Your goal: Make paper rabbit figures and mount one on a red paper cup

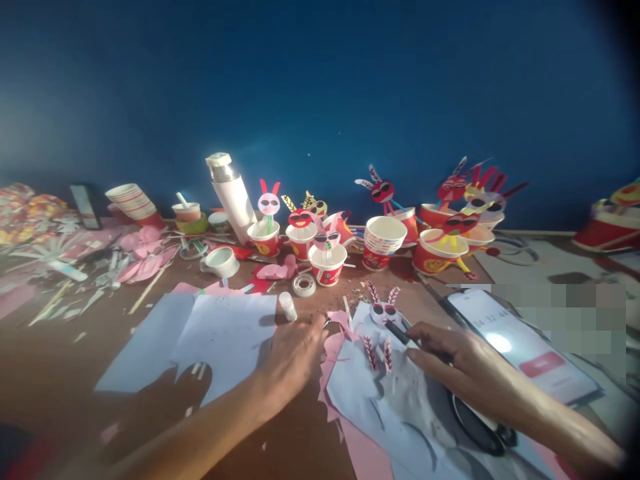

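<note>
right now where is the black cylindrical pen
Head view, right of centre: the pen is in the right hand, its tip by the white paper rabbit face.

A person's right hand [453,353] holds a dark marker [399,333] at the lower edge of a long-eared paper head [385,309] on a cluttered craft table [280,440]. The left hand [297,357] is to the head's left, near pink paper scraps [334,347]. A lit smartphone [530,333] lies to its right; behind it stand red paper cups [327,275], several topped with paper figures [300,219].
</note>
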Motion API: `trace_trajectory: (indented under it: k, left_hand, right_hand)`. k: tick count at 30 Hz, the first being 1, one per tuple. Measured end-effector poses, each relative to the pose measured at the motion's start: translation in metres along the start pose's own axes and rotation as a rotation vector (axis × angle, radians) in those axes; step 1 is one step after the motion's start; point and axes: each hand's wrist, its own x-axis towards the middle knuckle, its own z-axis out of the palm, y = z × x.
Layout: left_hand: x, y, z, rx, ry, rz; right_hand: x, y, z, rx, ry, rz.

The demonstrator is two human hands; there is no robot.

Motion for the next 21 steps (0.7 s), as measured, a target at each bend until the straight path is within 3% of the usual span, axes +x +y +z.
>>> trace_trajectory:
  k: [4,12,21]
  left_hand:
    - [0.0,0.003,-0.001,0.007,-0.005,-0.014]
    - [-0.006,0.001,-0.007,-0.006,0.038,0.015]
    - [-0.034,-0.007,-0.017,0.088,0.092,0.019]
  right_hand:
    - [0.005,0.001,0.002,0.021,-0.143,0.046]
    - [0.012,0.011,0.021,-0.181,-0.13,0.165]
    - [0.015,0.005,0.024,-0.495,-0.115,0.104]
